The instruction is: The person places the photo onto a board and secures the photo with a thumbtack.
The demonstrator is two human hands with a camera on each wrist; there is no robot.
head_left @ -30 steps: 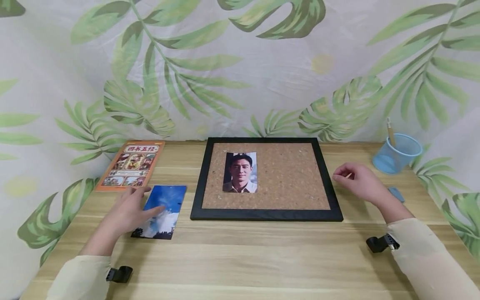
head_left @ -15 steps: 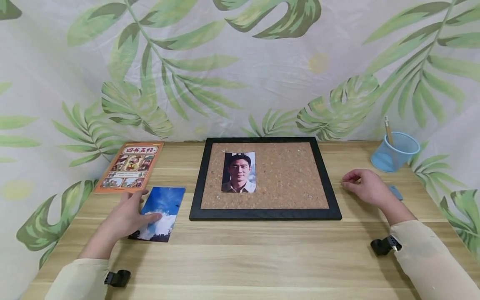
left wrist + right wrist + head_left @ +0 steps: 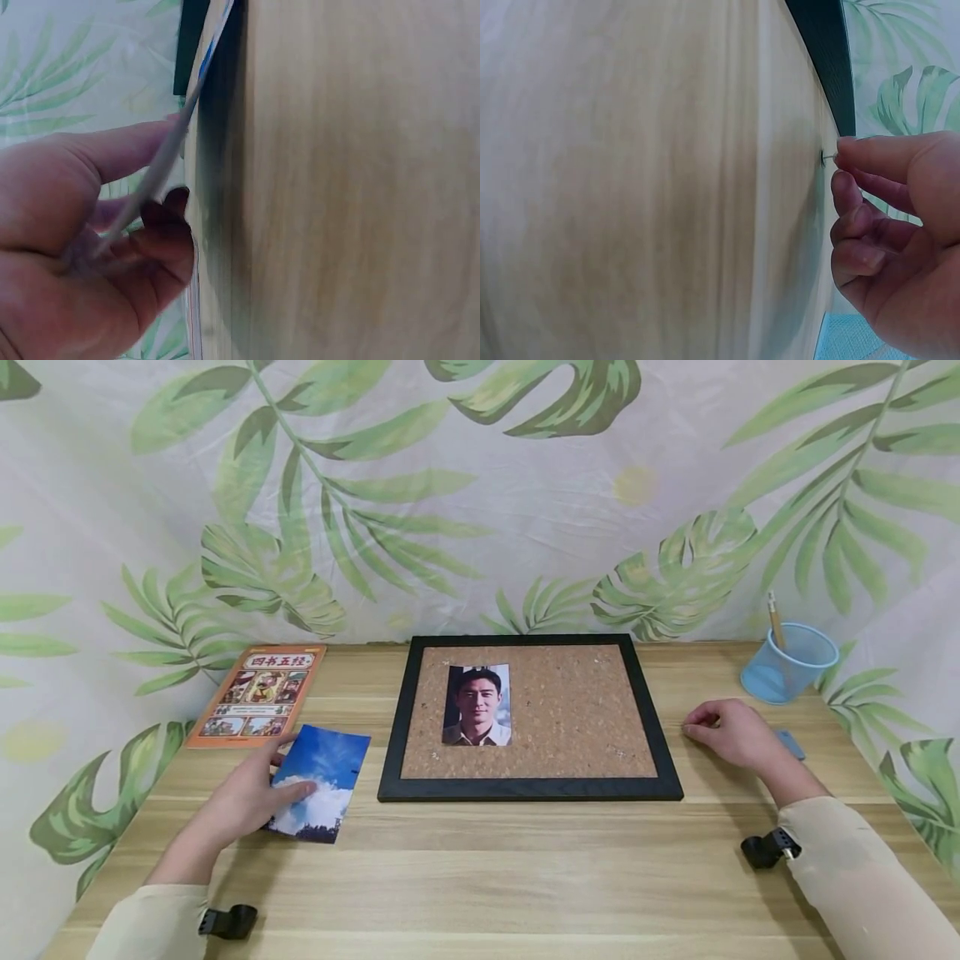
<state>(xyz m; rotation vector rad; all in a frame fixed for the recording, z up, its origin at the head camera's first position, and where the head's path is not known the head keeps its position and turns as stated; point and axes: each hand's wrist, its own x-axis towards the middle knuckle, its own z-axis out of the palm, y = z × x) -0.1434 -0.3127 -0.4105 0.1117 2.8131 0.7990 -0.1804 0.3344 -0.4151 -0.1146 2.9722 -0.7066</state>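
A photo of blue sky and clouds (image 3: 330,772) is gripped at its left side by my left hand (image 3: 240,802), thumb on top and fingers beneath. In the left wrist view the photo (image 3: 166,157) appears nearly edge-on, bent and lifted off the table. My right hand (image 3: 735,735) is to the right of a black-framed corkboard (image 3: 577,718), close over the table. Between its thumb and fingertips it pinches a pin (image 3: 828,157), whose thin metal point sticks out. A portrait photo (image 3: 477,706) lies on the left half of the corkboard.
An orange booklet (image 3: 255,693) lies behind my left hand. At the back right stands a light-blue mesh cup (image 3: 787,668) with a pencil (image 3: 777,620) in it. A small blue flat piece (image 3: 790,744) lies beside my right wrist. A leaf-patterned curtain (image 3: 420,527) hangs behind the table.
My left fingers have slid under the sky photo, and its left side has come up off the table. My right hand has shifted slightly right, away from the corkboard.
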